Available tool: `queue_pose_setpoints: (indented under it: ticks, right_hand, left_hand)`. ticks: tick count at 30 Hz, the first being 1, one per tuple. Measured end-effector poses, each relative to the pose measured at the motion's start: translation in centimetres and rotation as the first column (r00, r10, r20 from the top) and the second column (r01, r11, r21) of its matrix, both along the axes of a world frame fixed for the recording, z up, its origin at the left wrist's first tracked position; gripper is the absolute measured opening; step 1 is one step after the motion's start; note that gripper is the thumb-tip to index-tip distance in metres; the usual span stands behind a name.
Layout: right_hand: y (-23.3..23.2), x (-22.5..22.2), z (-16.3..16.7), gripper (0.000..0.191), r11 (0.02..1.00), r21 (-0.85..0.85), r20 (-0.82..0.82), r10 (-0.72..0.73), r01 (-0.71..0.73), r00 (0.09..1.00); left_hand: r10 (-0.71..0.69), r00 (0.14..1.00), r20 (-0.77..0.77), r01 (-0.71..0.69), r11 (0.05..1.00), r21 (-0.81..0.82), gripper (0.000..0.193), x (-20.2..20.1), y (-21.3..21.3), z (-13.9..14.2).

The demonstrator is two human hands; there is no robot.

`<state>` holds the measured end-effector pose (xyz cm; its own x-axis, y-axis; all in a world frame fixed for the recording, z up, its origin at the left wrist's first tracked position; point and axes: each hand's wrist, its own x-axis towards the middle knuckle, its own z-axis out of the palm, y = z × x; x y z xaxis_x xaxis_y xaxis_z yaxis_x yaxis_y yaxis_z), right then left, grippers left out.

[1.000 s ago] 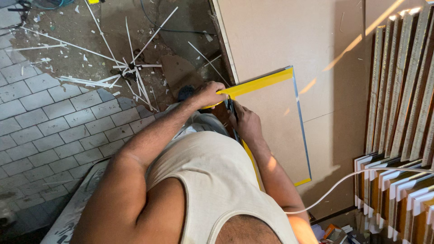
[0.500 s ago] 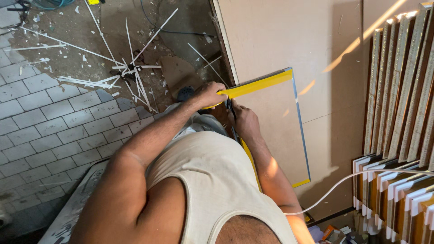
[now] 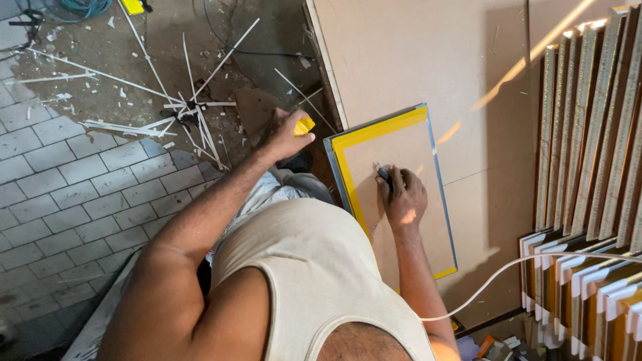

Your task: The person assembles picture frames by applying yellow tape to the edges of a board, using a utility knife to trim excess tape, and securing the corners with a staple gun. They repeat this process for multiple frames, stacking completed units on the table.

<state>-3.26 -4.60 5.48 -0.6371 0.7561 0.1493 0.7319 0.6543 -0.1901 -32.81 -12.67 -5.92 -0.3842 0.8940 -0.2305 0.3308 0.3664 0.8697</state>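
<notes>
A rectangular board panel (image 3: 408, 167) with a metal rim and yellow tape (image 3: 381, 129) along its top and left edges lies on a large tan sheet (image 3: 414, 60). My left hand (image 3: 287, 134) is lifted just left of the panel's top corner and pinches a small crumpled piece of yellow tape (image 3: 304, 125). My right hand (image 3: 402, 197) rests on the panel's middle, closed around a small dark tool (image 3: 383, 174) whose tip touches the board.
Thin white strips and scraps (image 3: 187, 110) litter the dirty floor at the upper left, beside grey paving tiles (image 3: 60, 200). A stack of framed panels (image 3: 595, 134) stands on edge at the right. A white cable (image 3: 535, 261) crosses the lower right.
My left hand has come off the panel's top edge and moved left with a bit of yellow tape. My right hand has shifted right onto the panel's middle.
</notes>
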Motion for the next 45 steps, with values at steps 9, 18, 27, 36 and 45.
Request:
queue_pose_setpoints:
  ticks: [9,18,27,36,45]
  right_hand:
    - [3.0,-7.2,-2.6,0.040,0.835,-0.008,-0.125,0.546,-0.551,0.829]
    - [13.1,-4.7,-1.1,0.019,0.926,-0.012,-0.082,0.376,-0.378,0.923]
    - [15.1,-3.3,0.8,0.009,0.958,-0.052,-0.006,0.283,-0.283,0.959]
    - [3.4,-9.2,-0.3,0.065,0.891,-0.171,-0.113,0.405,-0.419,0.907]
    - [4.0,-8.5,3.7,0.039,0.946,-0.323,-0.404,-0.169,0.033,0.899]
  left_hand:
    - [0.033,0.978,-0.206,0.022,0.965,0.262,0.050,6.2,0.4,1.7]
    - [0.051,0.983,-0.175,-0.015,0.979,0.203,0.046,5.9,0.9,0.7]
    - [0.058,0.991,-0.118,-0.031,0.976,0.213,0.050,6.5,2.2,2.2]
    - [-0.072,0.973,-0.218,0.085,0.995,0.050,0.049,5.1,3.8,3.7]
    - [-0.383,0.919,0.091,0.384,0.923,0.007,0.033,1.7,9.9,10.9]
